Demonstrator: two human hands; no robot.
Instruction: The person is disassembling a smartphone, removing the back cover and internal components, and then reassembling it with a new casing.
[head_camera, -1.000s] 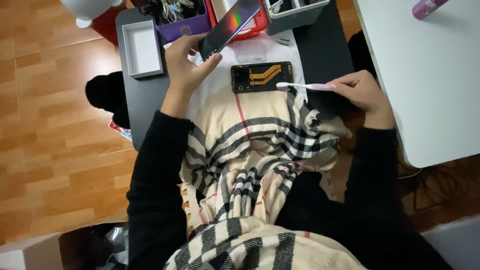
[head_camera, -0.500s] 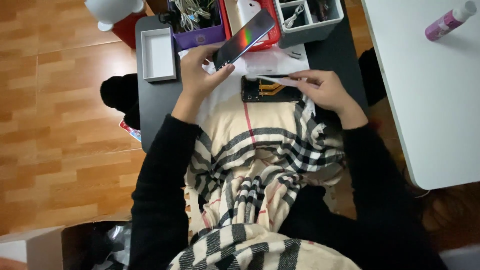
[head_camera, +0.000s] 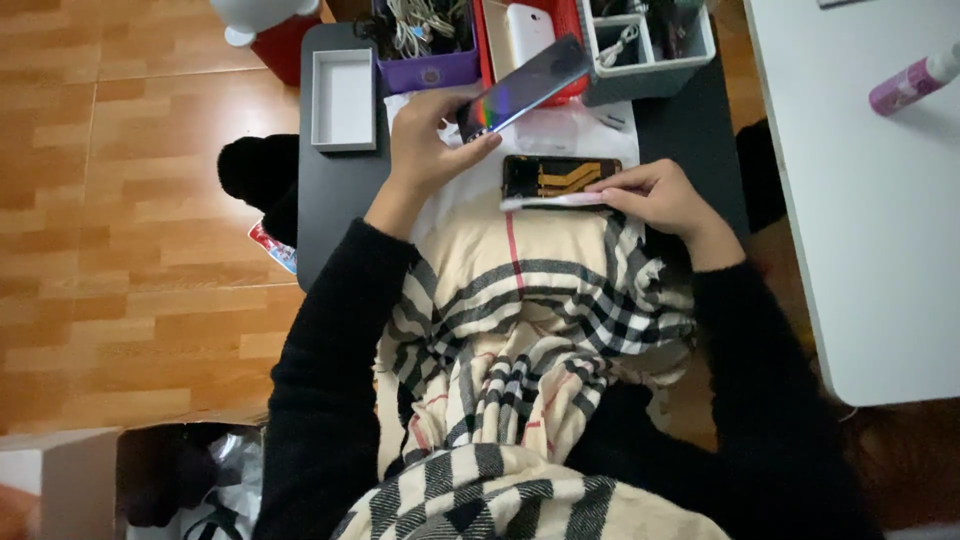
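My left hand (head_camera: 432, 143) holds a detached phone screen panel (head_camera: 527, 84), tilted up over the small dark table (head_camera: 335, 190); its glass shows a rainbow glint. An opened phone body (head_camera: 560, 177) with orange flex cables lies flat on a white sheet in front of me. My right hand (head_camera: 655, 195) rests at the phone's near right edge and pinches a thin white and pink tool (head_camera: 550, 201) that lies along that edge. A beige plaid scarf (head_camera: 520, 330) hangs down over my chest.
A white open box (head_camera: 343, 100) sits on the table's left. Behind are a purple bin of cables (head_camera: 425, 40), a red tray with a white phone (head_camera: 528, 30) and a grey organiser (head_camera: 650, 45). A white table (head_camera: 880, 200) with a pink bottle (head_camera: 910, 80) stands to the right.
My right hand with the tool has moved left, from beside the phone to its near edge. The left hand keeps the screen panel raised. The camera view has shifted slightly.
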